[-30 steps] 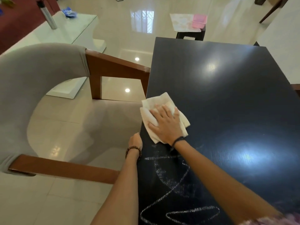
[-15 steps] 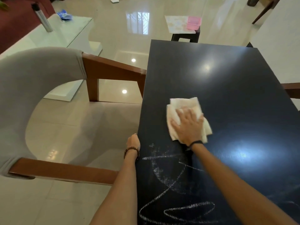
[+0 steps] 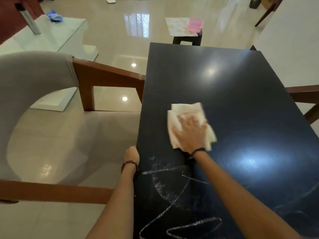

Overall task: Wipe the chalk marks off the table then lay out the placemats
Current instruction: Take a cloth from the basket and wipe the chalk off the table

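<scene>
While the right hand (image 3: 190,133) presses flat on the white cloth (image 3: 187,125), with its fingers spread and nearly straight, the cloth lies on the dark counter (image 3: 241,100) a little to the left of its middle. This grip does not close round the cloth; it only holds it down with the palm and fingers. The left hand (image 3: 132,155) is at the left edge of the counter, and its fingers seem to curl over that edge, though the fingertips are hidden, so I judge it only steadies the body.

One relation matters for the coming move: the chalk marks (image 3: 172,195) lie on the near side of the cloth, between the two forearms, and they begin just beside the right wrist. Their scribble runs from there toward the near edge, so its long axis goes near to far. I think the right hand must pull the cloth back toward the person to reach them. It is also the nearer hand with the cloth. Fainter marks show at the near right too.

The placemats (image 3: 179,26) seem to wait on a small dark stool (image 3: 187,40) beyond the far end of the counter, with a pink box (image 3: 195,25) on top of them. They are well apart from both hands, so this step is not yet begun.
</scene>
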